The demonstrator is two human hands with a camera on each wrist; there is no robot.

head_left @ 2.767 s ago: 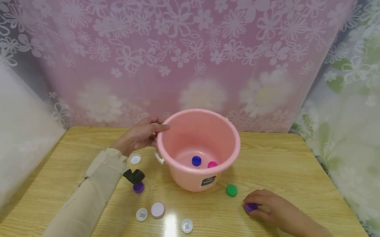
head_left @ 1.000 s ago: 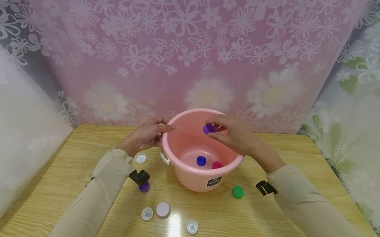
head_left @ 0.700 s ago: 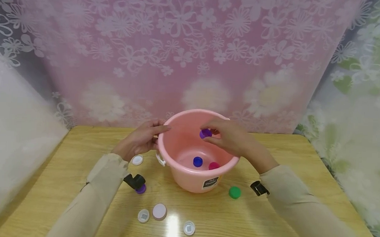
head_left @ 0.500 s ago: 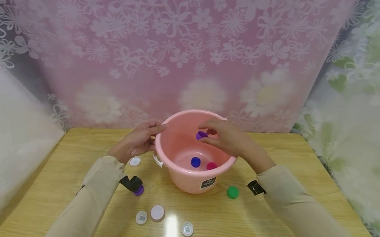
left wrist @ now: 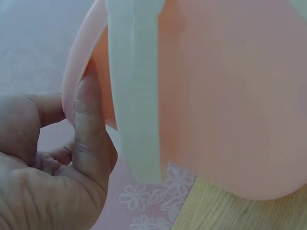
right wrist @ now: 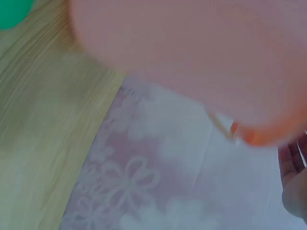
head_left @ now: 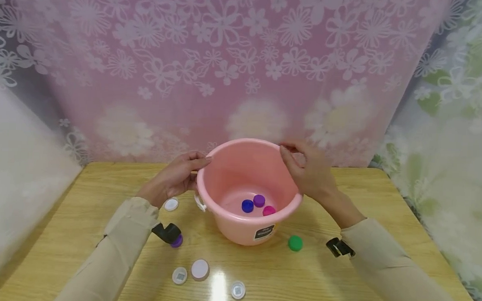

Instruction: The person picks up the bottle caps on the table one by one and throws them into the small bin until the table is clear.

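A pink plastic bucket [head_left: 237, 231] stands on the table, tilted-looking from above, with its white handle at the left. My left hand [head_left: 179, 177] pinches the bucket's left rim between thumb and fingers; the left wrist view shows this hand [left wrist: 72, 158] close to the handle [left wrist: 136, 96]. Inside the bucket lie a blue bottle cap [head_left: 247, 206], a purple bottle cap [head_left: 259, 200] and a pink bottle cap [head_left: 269, 210]. My right hand [head_left: 310, 169] is at the bucket's right rim, holding no cap. In the right wrist view only part of that hand [right wrist: 295, 177] shows.
A green cap [head_left: 295, 243] lies right of the bucket. Left and in front are a purple cap [head_left: 176, 241] partly behind the wrist camera, a white cap [head_left: 172, 204], a pale pink-sided cap [head_left: 200, 269] and two white caps [head_left: 180, 276]. A floral curtain [head_left: 252, 79] hangs behind.
My right hand picked up a purple cap from the table, carried it over the bucket and let it go inside. It has since moved right, to the rim. My left hand keeps its hold.
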